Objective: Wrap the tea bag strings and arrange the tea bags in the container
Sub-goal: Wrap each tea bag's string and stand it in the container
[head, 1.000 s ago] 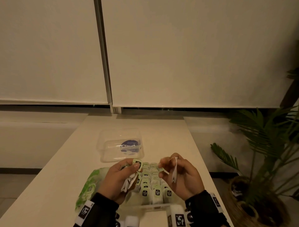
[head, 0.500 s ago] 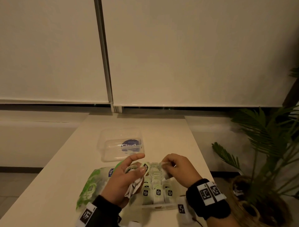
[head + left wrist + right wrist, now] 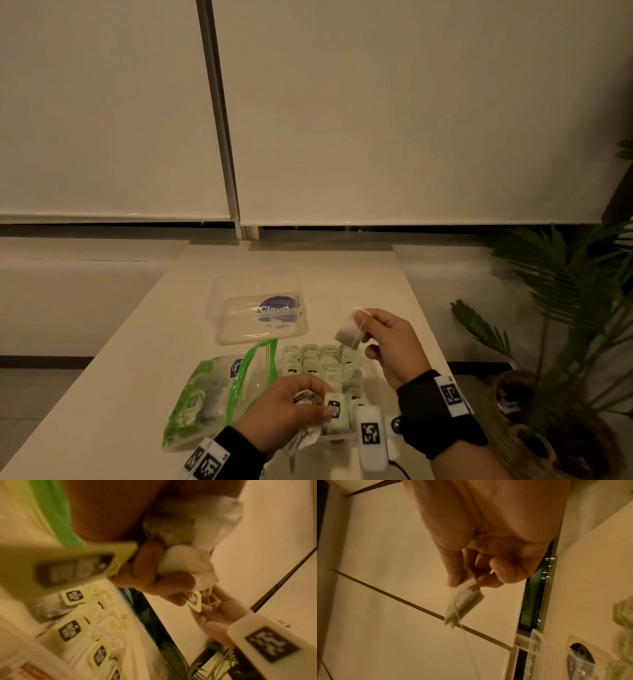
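My right hand [image 3: 362, 325] pinches a single tea bag [image 3: 348, 331] between thumb and fingers, raised over the far right corner of the clear container [image 3: 368, 368]. The right wrist view shows that tea bag [image 3: 465, 599] with its thin string [image 3: 467, 639] trailing away from it. My left hand [image 3: 317, 402], over the container's near edge, grips a bunch of white tea bags [image 3: 185, 563] and pinches a green tag [image 3: 334, 407]. Rows of wrapped tea bags [image 3: 320, 363] with green tags fill the container.
A green-and-clear zip pouch [image 3: 205, 394] lies left of the container. The clear lid [image 3: 257, 308] with a dark blue label rests farther back on the pale table [image 3: 342, 274]. A potted palm [image 3: 565, 308] stands beyond the table's right edge.
My right hand has lifted up and to the right with one tea bag, away from the left hand. My left hand has dropped toward the container's near edge, still holding its bunch.
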Motion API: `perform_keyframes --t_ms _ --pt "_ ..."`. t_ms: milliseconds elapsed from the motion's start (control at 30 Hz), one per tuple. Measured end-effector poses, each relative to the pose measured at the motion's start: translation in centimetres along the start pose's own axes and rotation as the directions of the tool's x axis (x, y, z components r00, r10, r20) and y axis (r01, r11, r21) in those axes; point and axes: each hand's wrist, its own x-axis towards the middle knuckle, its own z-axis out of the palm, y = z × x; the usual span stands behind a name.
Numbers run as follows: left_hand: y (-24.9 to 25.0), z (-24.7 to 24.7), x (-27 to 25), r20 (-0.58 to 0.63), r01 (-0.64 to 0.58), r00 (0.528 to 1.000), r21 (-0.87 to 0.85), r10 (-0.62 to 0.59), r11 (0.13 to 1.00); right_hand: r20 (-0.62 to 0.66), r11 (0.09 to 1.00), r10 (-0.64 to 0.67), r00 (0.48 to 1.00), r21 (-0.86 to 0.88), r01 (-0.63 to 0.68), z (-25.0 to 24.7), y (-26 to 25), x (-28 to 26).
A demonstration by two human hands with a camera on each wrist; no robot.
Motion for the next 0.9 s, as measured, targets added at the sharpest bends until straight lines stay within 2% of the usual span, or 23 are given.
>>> perform_keyframes --t_ms 100,267,433,500,700,800,900 --pt "-1.2 0.0 0.6 -0.126 0.045 0.991 -0.062 -0.052 0.997 0.088 0.996 0.012 0.996 0.082 -0.019 -0.4 -1.1 -0.2" --pt "-2.0 -0.2 1.7 -0.245 0.058 0.964 -0.172 -0.1 0.983 0.216 0.994 -0.019 0.976 0.106 -0.004 -0.5 -1.8 -0.9" --pt "-1.7 -0.4 2.4 -0.267 0.052 0.957 -0.231 -0.115 0.972 0.408 0.998 0.001 0.913 0.057 -0.027 0.2 -1.5 -2.0" --pt "-1.3 -0.6 2.9 -0.297 0.025 0.951 -0.218 -0.09 0.976 0.451 0.999 0.022 0.892 -0.031 -0.009 0.7 -1.1 -2.6" --pt "0.4 -1.3 3.2 -0.366 -0.101 0.93 -0.303 -0.018 0.948 0.434 0.931 0.14 0.89 -0.365 0.031 1.3 0.5 -3.0" --pt "0.8 -1.4 3.0 -0.404 -0.186 0.912 -0.258 0.069 0.948 0.4 0.885 0.165 0.902 -0.463 0.043 1.6 1.2 -2.9" --pt "1.0 -1.2 2.6 -0.403 -0.272 0.891 -0.1 0.211 0.957 0.327 0.885 0.162 0.931 -0.466 0.01 2.0 1.3 -2.9"
